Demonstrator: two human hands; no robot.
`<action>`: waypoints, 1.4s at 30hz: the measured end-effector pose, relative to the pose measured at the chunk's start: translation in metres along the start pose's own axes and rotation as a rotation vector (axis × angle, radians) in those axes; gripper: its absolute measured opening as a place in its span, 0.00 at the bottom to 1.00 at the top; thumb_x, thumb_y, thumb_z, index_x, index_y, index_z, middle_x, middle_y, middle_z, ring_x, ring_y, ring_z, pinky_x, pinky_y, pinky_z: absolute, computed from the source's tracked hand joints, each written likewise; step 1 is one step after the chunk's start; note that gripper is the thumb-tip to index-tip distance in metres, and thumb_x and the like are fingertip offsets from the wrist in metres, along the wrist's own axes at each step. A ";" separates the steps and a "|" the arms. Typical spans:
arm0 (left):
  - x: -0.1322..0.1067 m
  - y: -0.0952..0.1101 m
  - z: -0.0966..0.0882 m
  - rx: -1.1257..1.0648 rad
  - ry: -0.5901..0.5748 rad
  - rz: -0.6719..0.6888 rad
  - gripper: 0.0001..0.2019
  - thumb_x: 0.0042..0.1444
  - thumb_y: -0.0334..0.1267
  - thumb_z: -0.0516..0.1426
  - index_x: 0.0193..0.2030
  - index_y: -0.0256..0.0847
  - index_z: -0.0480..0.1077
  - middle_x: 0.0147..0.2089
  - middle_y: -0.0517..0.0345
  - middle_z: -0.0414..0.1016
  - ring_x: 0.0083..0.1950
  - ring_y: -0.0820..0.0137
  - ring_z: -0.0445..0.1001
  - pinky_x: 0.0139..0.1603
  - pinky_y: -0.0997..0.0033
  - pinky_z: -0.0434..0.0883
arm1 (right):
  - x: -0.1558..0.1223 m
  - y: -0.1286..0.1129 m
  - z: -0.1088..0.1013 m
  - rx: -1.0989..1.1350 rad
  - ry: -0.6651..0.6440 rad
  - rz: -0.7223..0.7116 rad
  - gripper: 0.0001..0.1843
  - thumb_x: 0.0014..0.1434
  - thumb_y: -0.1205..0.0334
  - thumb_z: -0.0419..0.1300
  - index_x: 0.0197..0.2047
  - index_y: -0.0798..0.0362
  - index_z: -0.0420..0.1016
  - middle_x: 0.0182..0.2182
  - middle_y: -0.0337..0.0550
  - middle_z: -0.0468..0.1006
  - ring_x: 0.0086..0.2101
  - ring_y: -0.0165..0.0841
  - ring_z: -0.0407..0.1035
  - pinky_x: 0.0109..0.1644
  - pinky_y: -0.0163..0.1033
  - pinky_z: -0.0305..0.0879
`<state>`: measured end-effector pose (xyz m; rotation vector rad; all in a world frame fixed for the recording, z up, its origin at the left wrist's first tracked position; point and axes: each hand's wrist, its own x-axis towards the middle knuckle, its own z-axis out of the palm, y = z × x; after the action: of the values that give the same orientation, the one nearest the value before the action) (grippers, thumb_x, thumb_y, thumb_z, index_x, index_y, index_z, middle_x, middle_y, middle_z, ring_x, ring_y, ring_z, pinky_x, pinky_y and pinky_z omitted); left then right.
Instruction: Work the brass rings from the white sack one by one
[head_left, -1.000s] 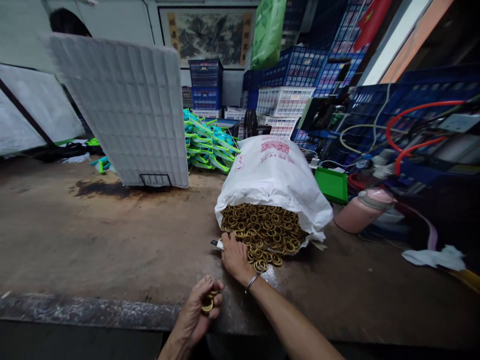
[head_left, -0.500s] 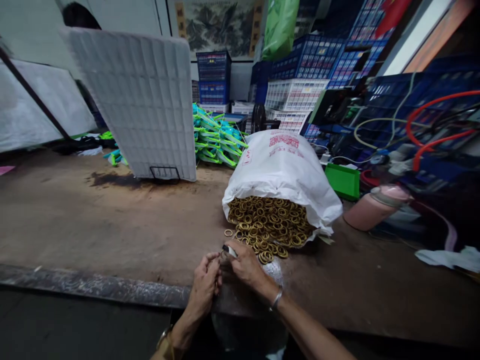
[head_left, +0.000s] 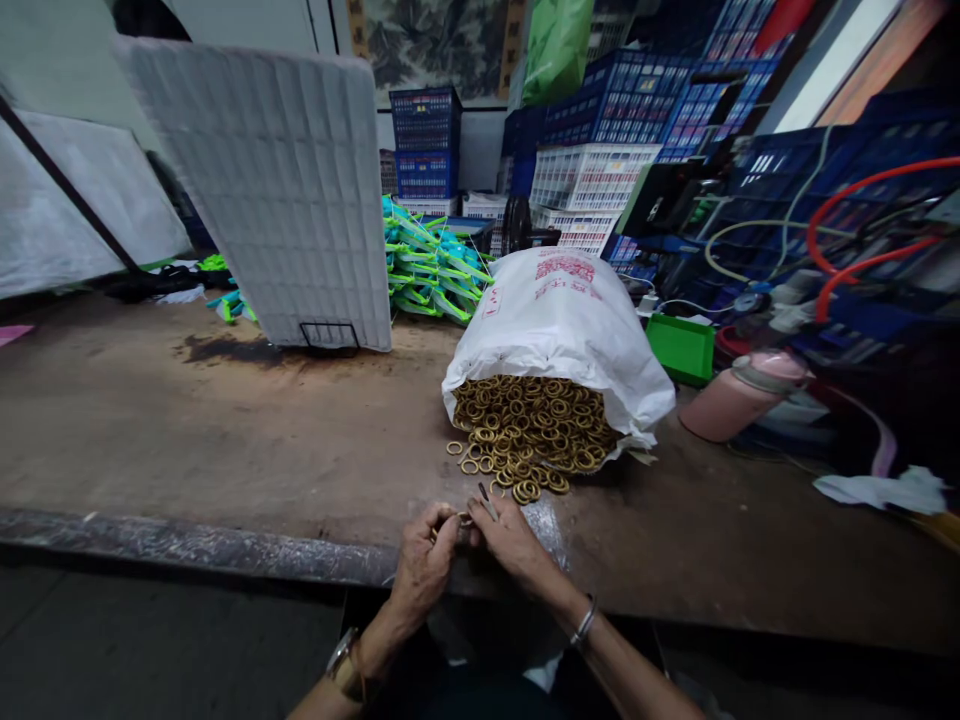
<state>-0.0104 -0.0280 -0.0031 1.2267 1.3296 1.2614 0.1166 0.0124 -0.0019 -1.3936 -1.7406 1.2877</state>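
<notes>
"What did the person's hands hold?"

"The left hand (head_left: 424, 562) was curled, pinching what looked like a small brass-coloured metal ring (head_left: 433, 535); how many, I couldn't tell. The right hand (head_left: 513, 542) gripped a slim tool with a dark tip (head_left: 487, 501), its fingertips meeting the left's or nearly so."

"How would such a ring handle?"

"Light and stiff, I judged, hardly fragile, though smooth enough to slip. Best pinched across its rim, thumb against forefinger."

"And beyond the fingers?"

"A heap of matching rings (head_left: 540, 430) spilled from the mouth of a bulging white printed sack (head_left: 559, 320) onto the brown bench (head_left: 187, 430)."

"Farther out?"

"Right of the sack lay a shallow green tray (head_left: 681, 348) and a tilted pink bottle (head_left: 742, 400); leftward stood an off-white ribbed panel (head_left: 277, 190)."
</notes>
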 end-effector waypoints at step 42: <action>-0.009 0.003 0.007 -0.298 -0.224 -0.268 0.17 0.50 0.53 0.53 0.28 0.40 0.57 0.16 0.70 0.59 0.14 0.82 0.51 0.16 0.80 0.49 | -0.023 0.006 -0.005 -0.521 -0.014 -0.161 0.17 0.42 0.76 0.46 0.34 0.52 0.67 0.26 0.40 0.73 0.27 0.29 0.63 0.31 0.32 0.49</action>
<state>-0.0020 -0.0359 -0.0010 0.9174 1.0591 1.0521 0.1303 -0.0081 -0.0029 -1.4704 -2.2515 0.7866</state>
